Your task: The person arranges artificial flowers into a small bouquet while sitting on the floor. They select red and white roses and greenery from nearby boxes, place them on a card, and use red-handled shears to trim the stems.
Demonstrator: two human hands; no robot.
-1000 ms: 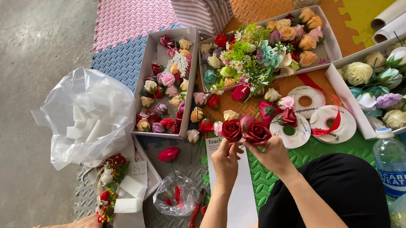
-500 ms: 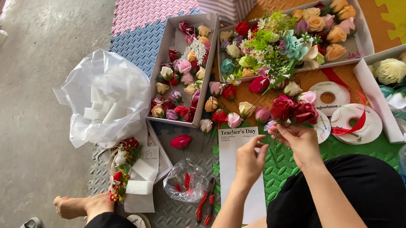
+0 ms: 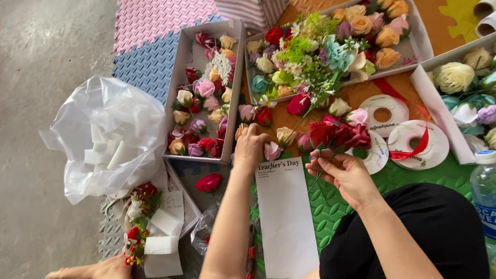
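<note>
The right hand [image 3: 343,171] is closed around the stems of a small bunch of red roses [image 3: 338,133], the blooms standing just above the fingers. The left hand [image 3: 250,146] is stretched out to the left of that bunch, its fingers curled down onto the loose flower heads [image 3: 284,135] lying on the orange foam mat [image 3: 364,94]; whether it has actually pinched one up I cannot tell.

Just below the roses and between the two forearms lies a white printed card [image 3: 286,219] on the green mat [image 3: 325,209]. To the right of the bunch sit two white ribbon spools [image 3: 397,129] trailing red ribbon. Left of the bunch, past the left hand, is a long cardboard box [image 3: 207,90] of small mixed roses, and above the bunch a wider tray [image 3: 333,36] holds peach, teal and green blooms. A single red rose head [image 3: 208,183] lies below the long box. Far left of the roses is a crumpled clear plastic bag [image 3: 109,135] with white foam pieces inside. A plastic water bottle [image 3: 495,197] stands at the lower right.
</note>
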